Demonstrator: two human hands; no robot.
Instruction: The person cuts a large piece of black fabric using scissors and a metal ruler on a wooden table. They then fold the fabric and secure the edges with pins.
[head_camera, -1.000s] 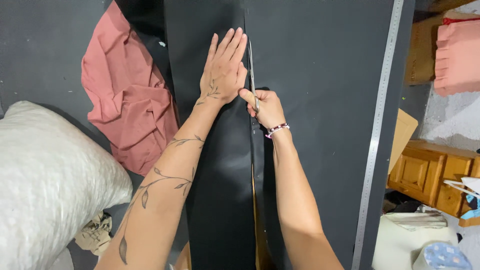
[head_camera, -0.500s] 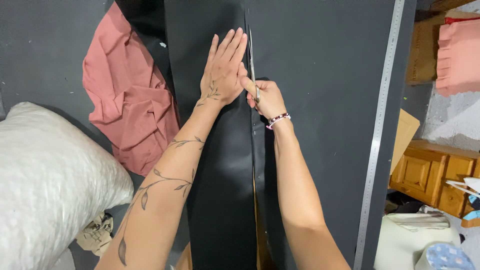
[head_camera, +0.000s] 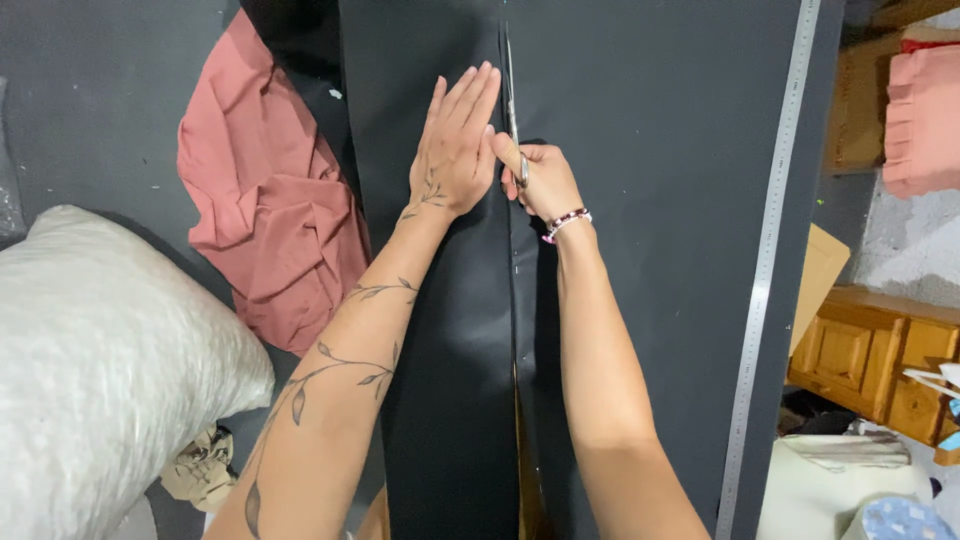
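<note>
A wide sheet of black material (head_camera: 660, 200) covers most of the dark table (head_camera: 90, 120), running from the near edge to the far one. A long cut splits it down the middle, so a narrower black strip (head_camera: 440, 380) lies to the left of the slit and the broad remainder to the right. At the left, a large white padded bundle (head_camera: 90, 370) sits on the table's near corner, and a crumpled pink cloth (head_camera: 270, 210) lies just beside the strip's left edge. A long metal ruler (head_camera: 765, 270) runs along the sheet's right border, with a wooden cabinet (head_camera: 880, 360) beyond it.

The left hand (head_camera: 452, 150) lies flat on the strip, palm down, its fingers (head_camera: 470, 95) straight and pressed together, their tips pointing away along the slit. The right hand (head_camera: 540, 180) sits just beside it, touching at the thumb side, with a beaded bracelet (head_camera: 566, 222) at the wrist. Its fingers curl closed around the handles of the scissors (head_camera: 513, 110), whose thin blades lie in the slit, reaching just past the left fingertips and touching the black material on both sides.
</note>
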